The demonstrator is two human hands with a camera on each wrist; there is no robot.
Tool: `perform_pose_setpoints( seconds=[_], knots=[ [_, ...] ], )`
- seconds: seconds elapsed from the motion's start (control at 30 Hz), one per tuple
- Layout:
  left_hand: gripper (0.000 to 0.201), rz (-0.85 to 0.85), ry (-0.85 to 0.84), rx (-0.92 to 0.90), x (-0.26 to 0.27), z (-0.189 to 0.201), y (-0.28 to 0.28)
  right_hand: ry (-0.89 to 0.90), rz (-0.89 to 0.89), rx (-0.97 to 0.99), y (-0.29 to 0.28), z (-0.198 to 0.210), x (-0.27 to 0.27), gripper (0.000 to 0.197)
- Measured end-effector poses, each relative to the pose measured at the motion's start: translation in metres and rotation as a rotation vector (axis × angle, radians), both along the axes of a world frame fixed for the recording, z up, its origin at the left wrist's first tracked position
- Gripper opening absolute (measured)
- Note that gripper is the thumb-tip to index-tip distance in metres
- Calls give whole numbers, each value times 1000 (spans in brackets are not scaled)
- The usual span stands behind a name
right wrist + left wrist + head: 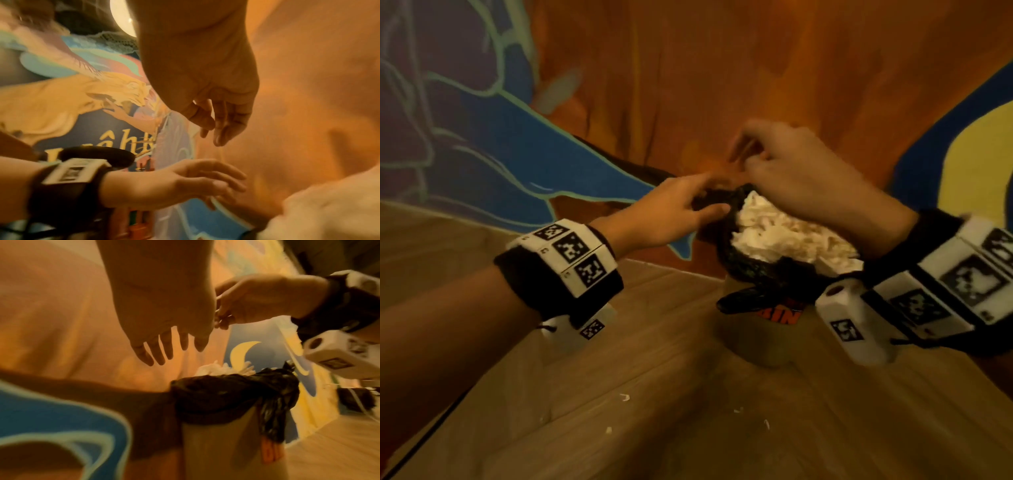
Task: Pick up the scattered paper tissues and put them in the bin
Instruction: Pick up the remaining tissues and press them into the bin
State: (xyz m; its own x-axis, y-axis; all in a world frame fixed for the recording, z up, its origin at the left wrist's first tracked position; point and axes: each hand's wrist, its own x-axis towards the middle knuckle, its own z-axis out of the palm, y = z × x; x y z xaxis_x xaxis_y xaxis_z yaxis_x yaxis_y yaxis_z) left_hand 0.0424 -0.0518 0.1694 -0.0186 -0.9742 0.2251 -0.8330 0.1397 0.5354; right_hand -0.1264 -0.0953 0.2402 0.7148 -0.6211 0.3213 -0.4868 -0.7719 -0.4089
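On my left, the left hand [671,209] reaches to the near-left rim of the bin [216,443]; the wrist view shows its fingers [164,347] straight and slightly spread, holding nothing, though from the head camera I cannot tell whether the tips touch the black liner [232,392]. In the middle, the tissues [791,236] sit heaped in the bin, a crumpled white mound rising above the rim. On the right, the right hand [801,178] hovers over the pile's far side, fingers loosely curved with thumb and forefinger close; nothing shows between them. I judge this the drop-off step, with both hands empty. About 4 small white scraps [625,397] lie on the wooden floor [585,428] nearer me, so next I would reach back down and pinch those up, lightly, since the heap looks ready to spill.
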Motion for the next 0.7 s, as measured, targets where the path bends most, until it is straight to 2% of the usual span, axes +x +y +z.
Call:
perform_pose_setpoints(
  seconds=[0.1, 0.13, 0.27, 0.43, 0.5, 0.6, 0.7],
  knots=[
    [16, 151, 6, 63, 48, -21, 28, -6, 164, 118, 30, -27, 46, 24],
    [12, 195, -11, 99, 67, -30, 38, 27, 200, 144, 37, -41, 62, 23],
    [20, 376, -120, 291, 144, -80, 72, 176, 279, 281, 46, -104, 119, 20],
    [26, 563, -96, 405, 207, -146, 98, 315, 187, 449, 34, -181, 170, 21],
    [33, 610, -41, 444, 217, -170, 97, 370, 133, 525, 28, -209, 181, 21],
    [67, 632, 34, 465, 221, -203, 83, 433, 67, 630, 20, -246, 193, 21],
    [90, 619, -17, 499, 215, -227, 65, 425, 0, 701, 12, -272, 204, 19]
  ],
)
